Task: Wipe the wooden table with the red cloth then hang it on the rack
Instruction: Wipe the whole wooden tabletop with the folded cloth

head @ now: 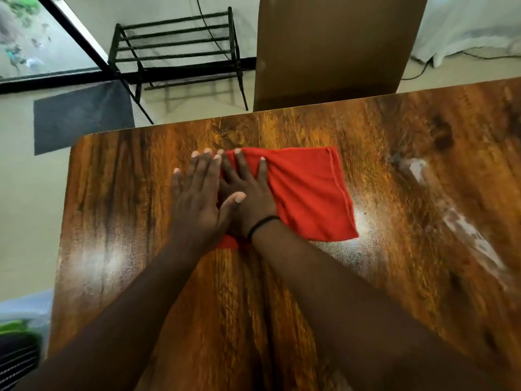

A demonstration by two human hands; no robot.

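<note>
The red cloth (307, 193) lies flat on the wooden table (127, 207), a little beyond its middle. My right hand (251, 196), with a black band at the wrist, presses palm-down on the cloth's left part, fingers spread. My left hand (197, 198) lies flat beside it, its thumb over the back of my right hand and its fingers on bare wood at the cloth's left edge. A strip of red shows under my wrists. The black metal rack (174, 49) stands on the floor beyond the table's far left corner.
A tall brown board (332, 46) stands against the table's far edge. A dark mat (81, 117) lies on the floor left of the rack. White smears (462, 230) streak the table's right side. A window fills the upper left, and cables run along the far floor.
</note>
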